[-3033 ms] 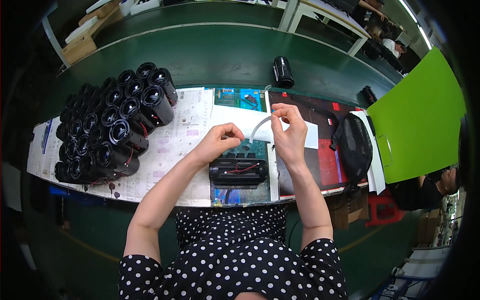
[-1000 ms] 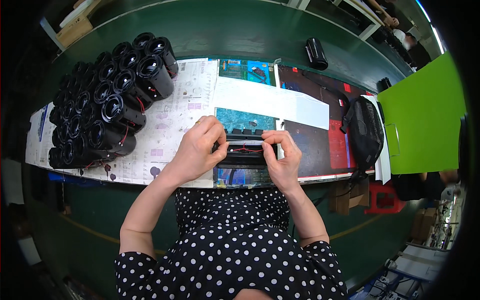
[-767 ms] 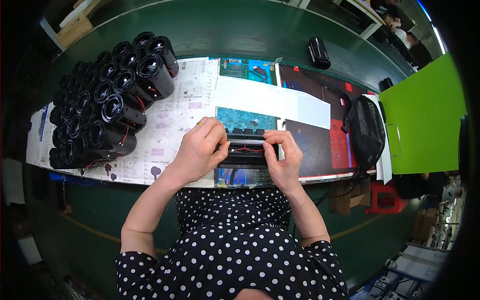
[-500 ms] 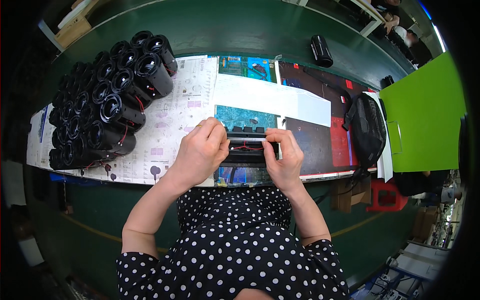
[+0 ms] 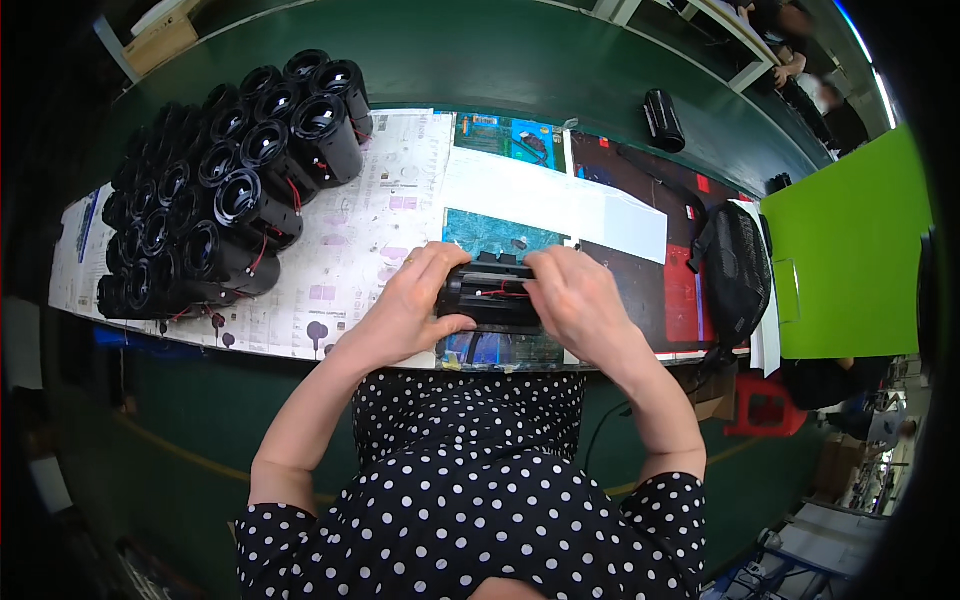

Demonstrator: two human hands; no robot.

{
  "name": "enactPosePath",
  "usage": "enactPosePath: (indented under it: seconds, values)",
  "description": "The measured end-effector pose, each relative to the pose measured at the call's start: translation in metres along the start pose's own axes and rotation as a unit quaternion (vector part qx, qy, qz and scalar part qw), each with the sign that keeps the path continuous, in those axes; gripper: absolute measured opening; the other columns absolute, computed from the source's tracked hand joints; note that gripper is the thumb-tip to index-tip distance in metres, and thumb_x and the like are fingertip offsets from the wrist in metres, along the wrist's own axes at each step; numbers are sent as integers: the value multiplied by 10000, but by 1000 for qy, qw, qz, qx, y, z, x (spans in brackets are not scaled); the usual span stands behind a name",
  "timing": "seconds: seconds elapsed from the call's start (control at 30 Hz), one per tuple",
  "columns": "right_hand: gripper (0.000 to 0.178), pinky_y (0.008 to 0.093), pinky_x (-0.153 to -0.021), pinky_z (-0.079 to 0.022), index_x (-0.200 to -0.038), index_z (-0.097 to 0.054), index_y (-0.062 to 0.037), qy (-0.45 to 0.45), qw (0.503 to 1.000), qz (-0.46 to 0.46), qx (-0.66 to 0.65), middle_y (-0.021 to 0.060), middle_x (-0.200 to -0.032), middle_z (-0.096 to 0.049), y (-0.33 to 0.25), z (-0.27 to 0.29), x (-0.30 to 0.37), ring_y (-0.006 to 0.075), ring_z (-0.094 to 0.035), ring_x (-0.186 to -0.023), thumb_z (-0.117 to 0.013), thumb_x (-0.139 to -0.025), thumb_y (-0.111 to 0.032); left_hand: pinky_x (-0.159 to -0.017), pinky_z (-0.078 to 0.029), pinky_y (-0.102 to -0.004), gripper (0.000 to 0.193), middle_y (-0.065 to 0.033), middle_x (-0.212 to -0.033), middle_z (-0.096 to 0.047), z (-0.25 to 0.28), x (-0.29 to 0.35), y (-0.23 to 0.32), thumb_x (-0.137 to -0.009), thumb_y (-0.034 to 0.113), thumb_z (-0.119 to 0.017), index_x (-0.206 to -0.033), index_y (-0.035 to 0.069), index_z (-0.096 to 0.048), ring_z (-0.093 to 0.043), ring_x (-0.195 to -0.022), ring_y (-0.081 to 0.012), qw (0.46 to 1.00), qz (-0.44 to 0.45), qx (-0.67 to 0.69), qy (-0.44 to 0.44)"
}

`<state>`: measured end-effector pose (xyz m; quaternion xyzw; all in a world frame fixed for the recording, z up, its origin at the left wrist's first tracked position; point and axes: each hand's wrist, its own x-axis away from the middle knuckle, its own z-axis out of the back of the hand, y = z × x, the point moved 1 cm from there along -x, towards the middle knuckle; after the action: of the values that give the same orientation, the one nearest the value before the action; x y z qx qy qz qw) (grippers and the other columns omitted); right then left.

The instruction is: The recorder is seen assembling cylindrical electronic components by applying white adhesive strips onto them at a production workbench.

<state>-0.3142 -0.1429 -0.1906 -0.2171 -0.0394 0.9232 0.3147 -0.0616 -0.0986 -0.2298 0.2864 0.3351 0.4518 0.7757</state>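
Observation:
A black cylindrical housing (image 5: 490,312) lies on its side on the bench in front of me, with thin red wires (image 5: 497,292) and a small white connector in its opening. My left hand (image 5: 410,306) is closed around its left end, thumb on the near side and fingers at the far edge. Closed over the right end, my right hand (image 5: 582,305) presses a black strip (image 5: 500,270) with raised blocks along the housing's far edge. Its fingertips are partly hidden behind the knuckles.
Several similar black housings (image 5: 240,196) with red wires stand close together on the left. White paper sheets (image 5: 610,215) lie beyond my hands. A black mesh bag (image 5: 740,265), a bright green board (image 5: 840,255) and a red stool (image 5: 765,405) are right; another black cylinder (image 5: 663,122) lies far back.
The strip, held above the housing before, now sits down against its far edge. Both hands have lowered onto the housing, the left thumb now pressing its near side.

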Motion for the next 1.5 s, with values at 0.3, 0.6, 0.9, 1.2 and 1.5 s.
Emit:
enactPosePath:
  seconds: [0.3,0.6,0.9,1.2,1.5]
  values:
    - [317,418,-792,-588,-1116,-594,15,-15,997,78,-10,155,-995,-599,-30,-27,-48,337,-671,-931,-711,-833,-67,-1051,-524,-471,708,-200,-1277,-629,6,-1,-3,-739,148,-956,-1331,-1,-597,-606,-1219,-410,998,59,10,-7]
    - [262,436,-754,-582,-1126,-639,13,62,981,-103,-153,150,-957,-664,9,-2,16,342,-712,-885,-741,-890,63,-986,-527,-432,295,-143,-1130,-674,10,-9,-6,-903,110,-811,-1127,-7,-658,-645,-1094,-320,997,-1,23,68]
    - [178,405,-746,-571,-1059,-624,5,-19,970,-90,-225,155,-918,-695,40,-4,-1,320,-718,-821,-717,-909,32,-896,-533,-403,154,-118,-1027,-653,3,-17,-3,-896,-17,-760,-957,5,-620,-656,-987,-280,996,-20,7,86]
    - [95,453,-700,-559,-996,-608,-32,117,978,-34,-167,156,-912,-706,35,-2,-65,371,-715,-809,-664,-926,1,-996,-471,-396,128,-110,-1082,-642,6,-11,1,-909,12,-731,-925,33,-605,-602,-1083,-274,980,13,44,195]
    - [150,420,-655,-556,-970,-625,-2,44,969,-140,-200,148,-888,-660,-10,5,39,340,-699,-748,-731,-895,73,-1030,-431,-450,174,-148,-1147,-571,-16,14,28,-883,33,-798,-899,33,-625,-520,-1177,-331,991,-18,-41,128]
